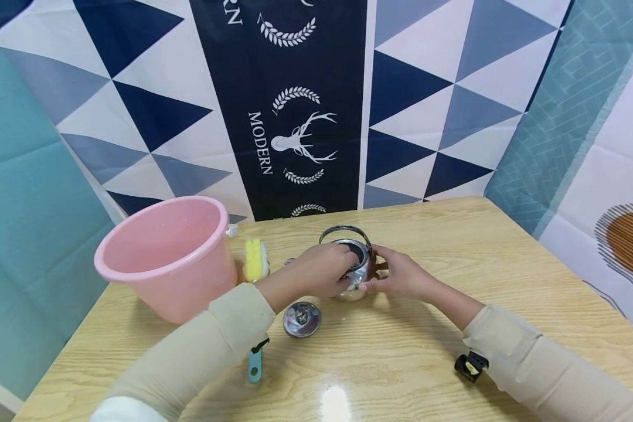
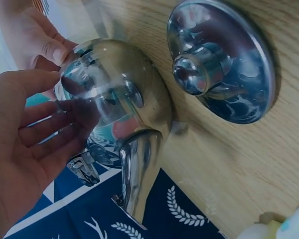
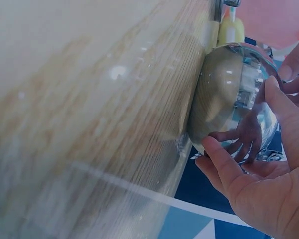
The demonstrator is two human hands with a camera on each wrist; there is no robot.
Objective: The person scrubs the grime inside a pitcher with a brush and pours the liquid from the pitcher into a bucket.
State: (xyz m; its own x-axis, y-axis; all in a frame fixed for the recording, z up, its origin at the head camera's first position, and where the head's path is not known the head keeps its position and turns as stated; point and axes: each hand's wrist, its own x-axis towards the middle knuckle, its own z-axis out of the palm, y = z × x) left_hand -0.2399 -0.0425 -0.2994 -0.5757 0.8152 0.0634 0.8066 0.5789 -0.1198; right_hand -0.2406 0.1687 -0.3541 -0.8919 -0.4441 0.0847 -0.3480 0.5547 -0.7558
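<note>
Kettle [image 2: 122,89] of mirror-polished silver metal, round-bellied, lidless, between two hands

Smooth, curved metal makes up the kettle's body, which throws back stretched reflections of fingers and wood grain. It stands near the centre of the head view on a pale, glossy wooden table [image 1: 411,363]. A thin arched metal handle [image 1: 343,227] rises over its round mouth, and a tapering silver spout [image 2: 141,169] shows in the lower middle of the left wrist view.

The left hand [image 1: 324,269] lies over the mouth, its fingers bent and slightly spread, some dipping into the dark interior; whether they pinch anything there cannot be told. The right hand [image 1: 398,271] holds the kettle's right side, thumb and fingers spread apart and curved about the belly. What the kettle contains cannot be seen.

A shiny, disc-shaped metal lid [image 1: 302,319] with a central knob lies just below the kettle in the head view, knob up. Left of the kettle sits a soft yellow-and-white sponge [image 1: 255,259]; lower down, the end of a flat turquoise handle [image 1: 255,364] shows beside the sleeve. At middle left stands a wide pink plastic bucket [image 1: 190,287], smooth-walled with a rolled rim, its bottom out of sight.
</note>
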